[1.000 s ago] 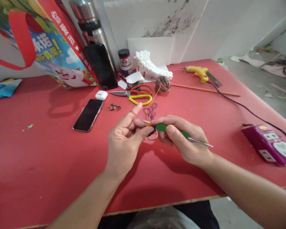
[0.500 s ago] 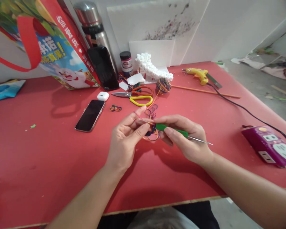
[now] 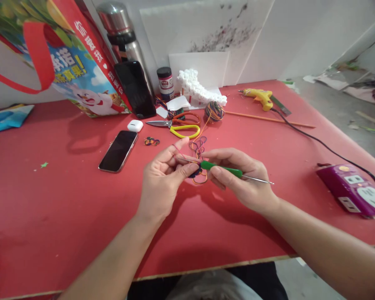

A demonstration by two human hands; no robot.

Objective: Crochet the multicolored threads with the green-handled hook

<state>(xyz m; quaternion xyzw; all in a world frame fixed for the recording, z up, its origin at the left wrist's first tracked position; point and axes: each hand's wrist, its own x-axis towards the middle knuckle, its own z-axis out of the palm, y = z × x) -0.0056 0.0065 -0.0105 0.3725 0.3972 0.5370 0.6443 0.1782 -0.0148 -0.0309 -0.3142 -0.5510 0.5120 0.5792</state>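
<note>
My right hand (image 3: pixel 237 177) grips a crochet hook by its green handle (image 3: pixel 221 169); a thin metal end sticks out to the right. Between the thumb and fingers of my left hand (image 3: pixel 164 177) is a small dark crochet piece (image 3: pixel 194 171), mostly covered by the thumb. A strand of pink yarn runs over the raised left index finger. The hook's working end meets the piece close to the left fingertips. Loose multicoloured yarn (image 3: pixel 200 143) lies on the table just beyond, leading up to a yarn ball (image 3: pixel 214 112).
Scissors (image 3: pixel 185 131) with red and yellow handles, a phone (image 3: pixel 118 151), an earbud case (image 3: pixel 135 126) and a small crocheted piece (image 3: pixel 151 141) lie beyond my left hand. A glue gun (image 3: pixel 259 98) rests at the back right, its cord passing a purple power socket (image 3: pixel 353 189).
The crochet hook has slid slightly left and its working end reaches further toward the left fingers. My left thumb has shifted a little right over the crochet piece.
</note>
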